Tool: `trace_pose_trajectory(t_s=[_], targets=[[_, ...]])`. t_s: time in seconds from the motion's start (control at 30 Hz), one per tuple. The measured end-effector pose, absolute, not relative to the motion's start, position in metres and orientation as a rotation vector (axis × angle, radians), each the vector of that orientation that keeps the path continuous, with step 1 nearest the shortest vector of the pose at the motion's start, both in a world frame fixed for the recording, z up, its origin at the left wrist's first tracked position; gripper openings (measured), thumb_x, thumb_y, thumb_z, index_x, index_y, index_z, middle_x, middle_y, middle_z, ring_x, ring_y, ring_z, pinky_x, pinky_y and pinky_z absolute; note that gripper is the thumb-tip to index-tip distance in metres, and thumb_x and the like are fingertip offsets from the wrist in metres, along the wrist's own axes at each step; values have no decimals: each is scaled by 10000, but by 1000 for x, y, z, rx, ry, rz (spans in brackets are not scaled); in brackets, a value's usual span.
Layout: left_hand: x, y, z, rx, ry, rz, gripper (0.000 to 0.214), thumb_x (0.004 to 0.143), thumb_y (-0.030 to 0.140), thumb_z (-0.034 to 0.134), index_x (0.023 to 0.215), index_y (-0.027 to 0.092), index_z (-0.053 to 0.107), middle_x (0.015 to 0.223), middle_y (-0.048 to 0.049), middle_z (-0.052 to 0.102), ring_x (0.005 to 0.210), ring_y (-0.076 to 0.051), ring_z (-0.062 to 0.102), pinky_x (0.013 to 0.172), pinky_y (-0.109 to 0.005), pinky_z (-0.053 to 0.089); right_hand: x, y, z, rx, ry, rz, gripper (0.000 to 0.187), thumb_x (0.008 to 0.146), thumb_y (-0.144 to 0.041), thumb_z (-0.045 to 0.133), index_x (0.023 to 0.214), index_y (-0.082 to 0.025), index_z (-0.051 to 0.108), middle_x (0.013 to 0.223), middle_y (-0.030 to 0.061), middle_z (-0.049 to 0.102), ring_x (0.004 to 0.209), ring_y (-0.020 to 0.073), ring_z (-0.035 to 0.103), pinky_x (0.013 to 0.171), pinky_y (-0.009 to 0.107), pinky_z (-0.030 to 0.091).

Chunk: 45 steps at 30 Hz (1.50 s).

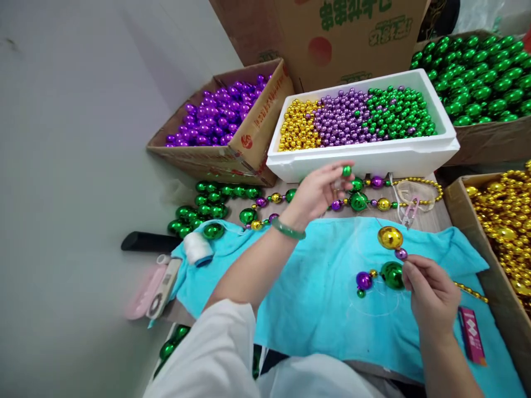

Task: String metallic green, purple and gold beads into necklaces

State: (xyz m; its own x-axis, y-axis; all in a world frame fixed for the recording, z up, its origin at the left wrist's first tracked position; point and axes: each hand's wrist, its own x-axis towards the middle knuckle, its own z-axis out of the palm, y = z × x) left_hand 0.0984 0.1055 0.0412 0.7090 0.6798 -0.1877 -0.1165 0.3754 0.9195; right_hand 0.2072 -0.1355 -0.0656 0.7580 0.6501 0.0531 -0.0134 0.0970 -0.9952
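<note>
My left hand (317, 193) pinches a small shiny green bead (347, 171) between thumb and fingertips, just in front of the white foam box. On its wrist is a green bangle (288, 228). My right hand (431, 290) is closed on a strand of beads above the turquoise towel (315, 276). Along this strand are a large gold bead (390, 237), a small purple bead (401, 254) by the fingertips, a large green bead (392, 275), a small gold bead (374, 273), a purple bead (364, 281) and a small green bead (361, 294). Thin clear thread shows faintly.
Behind stands the foam box (365, 157) of gold, purple and green beads. Cardboard boxes hold purple beads (224, 113), green beads (489, 77) and gold beads (504, 232). A thread spool (198, 248), pink snips (410, 213) and a red packet (472, 336) lie about.
</note>
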Motion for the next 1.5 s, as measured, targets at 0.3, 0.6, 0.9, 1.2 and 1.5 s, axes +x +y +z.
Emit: trace_pose_trajectory(t_s=[0.3, 0.6, 0.9, 1.2, 1.5], targets=[[36, 46, -24, 536, 701, 678, 171, 817, 215, 646, 984, 201, 685, 826, -33, 683, 675, -105, 648, 590, -207, 505, 180, -146, -73, -1509, -667, 607, 122, 803, -251, 698, 901, -182, 722, 683, 11, 604, 565, 107, 508, 486, 238, 389], [22, 35, -33, 463, 696, 681, 150, 841, 223, 617, 976, 205, 681, 819, -28, 678, 685, -113, 648, 601, -216, 498, 175, -144, -70, -1577, -658, 624, 126, 796, -275, 688, 842, -160, 707, 614, -6, 576, 532, 101, 480, 489, 243, 381], [20, 31, -37, 454, 689, 680, 160, 870, 218, 573, 982, 202, 687, 800, -30, 680, 674, -113, 649, 593, -211, 505, 175, -134, -64, -1603, -652, 641, 163, 795, -315, 666, 813, -154, 688, 577, -15, 540, 512, 96, 447, 483, 245, 363], [13, 36, -41, 430, 722, 712, 165, 844, 209, 609, 990, 212, 686, 803, -23, 676, 663, -105, 648, 582, -205, 501, 181, -122, -61, -1685, -794, 674, 177, 788, -329, 656, 820, -167, 719, 590, -11, 558, 533, 104, 467, 500, 244, 374], [5, 40, -38, 382, 700, 772, 204, 850, 199, 604, 1038, 205, 683, 806, -20, 669, 663, -99, 645, 583, -202, 500, 179, -116, -50, -1708, -855, 665, 172, 773, -333, 677, 789, -168, 725, 573, -8, 547, 509, 99, 441, 471, 243, 351]])
